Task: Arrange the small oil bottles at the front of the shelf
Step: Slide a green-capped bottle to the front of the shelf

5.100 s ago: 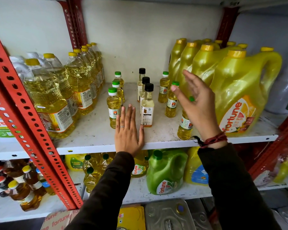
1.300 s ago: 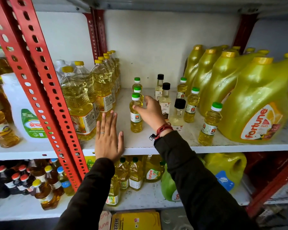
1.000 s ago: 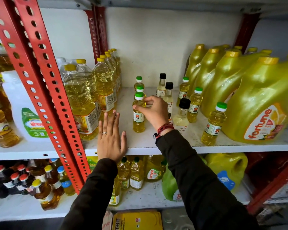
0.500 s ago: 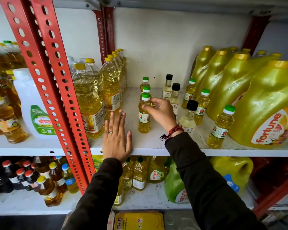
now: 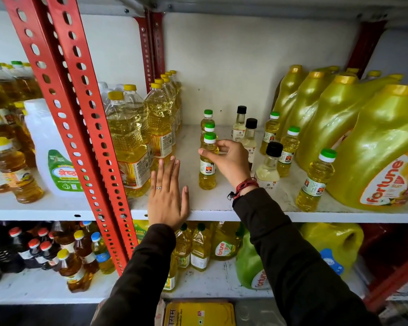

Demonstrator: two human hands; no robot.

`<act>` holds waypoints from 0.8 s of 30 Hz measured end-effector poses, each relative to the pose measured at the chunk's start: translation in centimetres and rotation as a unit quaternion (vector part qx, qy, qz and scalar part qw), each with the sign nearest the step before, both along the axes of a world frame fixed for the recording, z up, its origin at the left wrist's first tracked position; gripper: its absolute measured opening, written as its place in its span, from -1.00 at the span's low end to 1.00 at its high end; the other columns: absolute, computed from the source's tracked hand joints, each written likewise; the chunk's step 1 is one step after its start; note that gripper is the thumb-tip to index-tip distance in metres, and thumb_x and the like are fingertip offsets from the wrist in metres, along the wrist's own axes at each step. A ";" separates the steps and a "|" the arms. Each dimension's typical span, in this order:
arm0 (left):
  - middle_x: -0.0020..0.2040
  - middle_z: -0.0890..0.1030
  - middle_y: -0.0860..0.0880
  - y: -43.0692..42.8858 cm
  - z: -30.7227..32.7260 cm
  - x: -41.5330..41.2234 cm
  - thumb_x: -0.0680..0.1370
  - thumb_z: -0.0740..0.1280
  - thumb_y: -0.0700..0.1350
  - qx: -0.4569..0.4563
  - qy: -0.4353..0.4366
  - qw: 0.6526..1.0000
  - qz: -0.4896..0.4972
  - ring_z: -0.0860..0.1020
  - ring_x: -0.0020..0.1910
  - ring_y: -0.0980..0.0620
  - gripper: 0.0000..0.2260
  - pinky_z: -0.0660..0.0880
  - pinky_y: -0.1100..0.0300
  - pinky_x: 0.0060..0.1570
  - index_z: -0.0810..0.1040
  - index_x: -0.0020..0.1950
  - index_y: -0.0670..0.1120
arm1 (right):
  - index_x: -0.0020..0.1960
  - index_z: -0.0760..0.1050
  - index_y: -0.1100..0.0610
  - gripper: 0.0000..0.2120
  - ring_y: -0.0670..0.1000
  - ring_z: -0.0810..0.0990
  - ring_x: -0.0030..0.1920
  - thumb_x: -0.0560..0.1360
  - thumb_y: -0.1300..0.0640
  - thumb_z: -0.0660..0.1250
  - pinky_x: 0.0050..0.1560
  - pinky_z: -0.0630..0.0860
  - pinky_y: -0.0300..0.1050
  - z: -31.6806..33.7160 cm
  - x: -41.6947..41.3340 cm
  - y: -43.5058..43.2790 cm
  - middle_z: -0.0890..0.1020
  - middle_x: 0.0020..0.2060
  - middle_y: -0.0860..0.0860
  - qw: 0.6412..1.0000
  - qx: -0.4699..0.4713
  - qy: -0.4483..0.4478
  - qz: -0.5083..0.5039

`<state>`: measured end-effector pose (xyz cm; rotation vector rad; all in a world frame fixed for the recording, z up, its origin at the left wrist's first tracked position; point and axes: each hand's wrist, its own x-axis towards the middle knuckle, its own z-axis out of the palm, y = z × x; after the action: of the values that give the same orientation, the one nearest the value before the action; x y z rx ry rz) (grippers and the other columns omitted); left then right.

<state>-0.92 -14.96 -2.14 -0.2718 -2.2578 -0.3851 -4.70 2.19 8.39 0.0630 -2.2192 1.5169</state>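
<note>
Small oil bottles stand in three rows on the white shelf (image 5: 222, 211). My right hand (image 5: 229, 161) grips the shoulder of the front green-capped small bottle (image 5: 207, 170) of the left row; two more green-capped bottles (image 5: 207, 124) stand behind it. The middle row holds black-capped clear bottles, with the nearest (image 5: 269, 169) just right of my wrist. Green-capped bottles form the right row, the nearest (image 5: 315, 182) close to the shelf edge. My left hand (image 5: 167, 196) lies flat, palm down, on the shelf's front edge, holding nothing.
Tall yellow-capped oil bottles (image 5: 127, 147) stand left of the small ones, beside a red perforated upright (image 5: 85, 128). Large yellow Fortune jugs (image 5: 377, 156) fill the right side. The lower shelf holds more bottles and a green jug (image 5: 250, 267).
My right hand crossed from the right side of the shelf to the left row and closed on its front green-capped bottle. My left hand stayed flat on the shelf edge.
</note>
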 end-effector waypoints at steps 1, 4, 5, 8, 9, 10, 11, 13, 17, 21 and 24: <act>0.70 0.12 -0.15 0.0 0.0 0.0 0.66 0.03 0.05 0.000 0.001 1.000 0.000 -0.09 0.71 -0.08 -0.38 -0.27 0.05 0.66 0.12 0.70 -0.18 | 0.04 0.68 0.13 -0.63 -0.46 0.55 -0.29 0.30 0.01 0.63 -0.28 0.38 -0.63 -0.1 0.1 0.0 0.66 -0.20 -0.11 1.000 -0.002 0.004 0.001; 0.70 0.13 -0.15 0.0 -0.1 -0.1 0.66 0.03 0.04 0.000 0.006 1.000 0.000 -0.09 0.70 -0.08 -0.38 -0.26 0.04 0.66 0.12 0.70 -0.18 | -0.01 0.70 0.14 -0.67 -0.50 0.54 -0.34 0.30 0.03 0.63 -0.29 0.41 -0.61 0.0 0.6 0.0 0.64 -0.30 -0.18 1.000 0.002 0.014 0.003; 0.70 0.13 -0.15 0.0 -0.1 -0.1 0.66 0.03 0.04 -0.002 0.007 1.000 0.002 -0.09 0.70 -0.08 -0.38 -0.26 0.04 0.66 0.12 0.69 -0.18 | -0.02 0.71 0.13 -0.68 -0.49 0.55 -0.34 0.29 0.03 0.64 -0.30 0.41 -0.61 0.1 0.8 0.0 0.63 -0.32 -0.22 1.000 0.003 0.014 0.005; 0.70 0.12 -0.15 0.0 -0.2 -0.3 0.66 0.03 0.04 -0.006 0.007 1.000 0.005 -0.07 0.71 -0.11 -0.38 -0.24 0.02 0.66 0.13 0.69 -0.18 | -0.04 0.71 0.13 -0.69 -0.49 0.55 -0.34 0.30 0.02 0.63 -0.30 0.40 -0.61 0.3 1.9 0.2 0.61 -0.34 -0.26 1.000 0.011 0.019 0.011; 0.70 0.12 -0.15 0.0 -0.3 -0.3 0.66 0.03 0.04 -0.007 0.007 1.000 0.006 -0.07 0.71 -0.11 -0.38 -0.24 0.01 0.66 0.12 0.69 -0.18 | -0.02 0.71 0.13 -0.68 -0.50 0.54 -0.33 0.30 0.01 0.63 -0.30 0.39 -0.62 0.3 2.4 0.3 0.60 -0.33 -0.27 1.000 0.015 0.020 0.013; 0.70 0.12 -0.15 0.0 -0.3 -0.3 0.66 0.03 0.04 -0.007 0.006 1.000 0.007 -0.07 0.71 -0.11 -0.38 -0.24 0.01 0.66 0.12 0.69 -0.18 | -0.01 0.71 0.13 -0.67 -0.52 0.53 -0.32 0.30 0.01 0.63 -0.29 0.39 -0.63 0.3 2.8 0.3 0.59 -0.33 -0.28 1.000 0.018 0.022 0.015; 0.70 0.12 -0.15 -0.1 -0.4 -0.3 0.66 0.03 0.04 -0.008 0.005 1.000 0.008 -0.08 0.71 -0.11 -0.38 -0.23 0.01 0.66 0.12 0.69 -0.18 | 0.01 0.71 0.13 -0.65 -0.53 0.53 -0.31 0.30 0.00 0.63 -0.28 0.39 -0.63 0.2 3.3 0.4 0.58 -0.32 -0.31 0.999 0.020 0.024 0.016; 0.71 0.11 -0.15 -0.1 -0.4 -0.3 0.66 0.03 0.04 -0.011 0.005 1.000 0.009 -0.09 0.71 -0.10 -0.38 -0.22 -0.01 0.67 0.11 0.70 -0.18 | 0.02 0.71 0.12 -0.63 -0.52 0.54 -0.29 0.29 -0.02 0.63 -0.24 0.41 -0.62 0.0 4.2 0.6 0.57 -0.32 -0.33 0.999 0.025 0.027 0.017; 0.71 0.10 -0.15 0.0 -0.4 -0.3 0.66 0.03 0.04 -0.013 0.003 1.000 0.012 -0.09 0.70 -0.10 -0.38 -0.22 -0.01 0.67 0.11 0.70 -0.18 | 0.03 0.71 0.06 -0.62 -0.39 0.61 -0.18 0.29 -0.07 0.62 -0.09 0.53 -0.45 0.0 6.1 0.8 0.62 -0.28 -0.31 0.999 0.041 0.025 0.022; 0.71 0.10 -0.15 0.0 -0.3 -0.2 0.66 0.02 0.05 -0.013 0.000 1.000 0.012 -0.09 0.70 -0.10 -0.38 -0.25 0.01 0.66 0.11 0.70 -0.18 | 0.01 0.71 0.04 -0.64 -0.25 0.68 -0.11 0.28 -0.09 0.62 0.02 0.65 -0.19 0.3 7.2 0.7 0.67 -0.25 -0.23 0.999 0.035 0.020 0.024; 0.71 0.10 -0.14 0.0 -0.3 -0.2 0.66 0.02 0.05 -0.012 -0.001 1.000 0.014 -0.08 0.71 -0.12 -0.38 -0.27 0.02 0.66 0.10 0.70 -0.18 | 0.00 0.71 0.03 -0.64 -0.23 0.69 -0.09 0.28 -0.10 0.62 0.05 0.66 -0.12 0.3 7.7 0.6 0.67 -0.25 -0.24 0.999 0.037 0.021 0.021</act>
<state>-1.10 -14.94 -2.44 -0.2524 -2.2679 -0.3440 2.95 2.75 8.71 0.1634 -2.2533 1.4425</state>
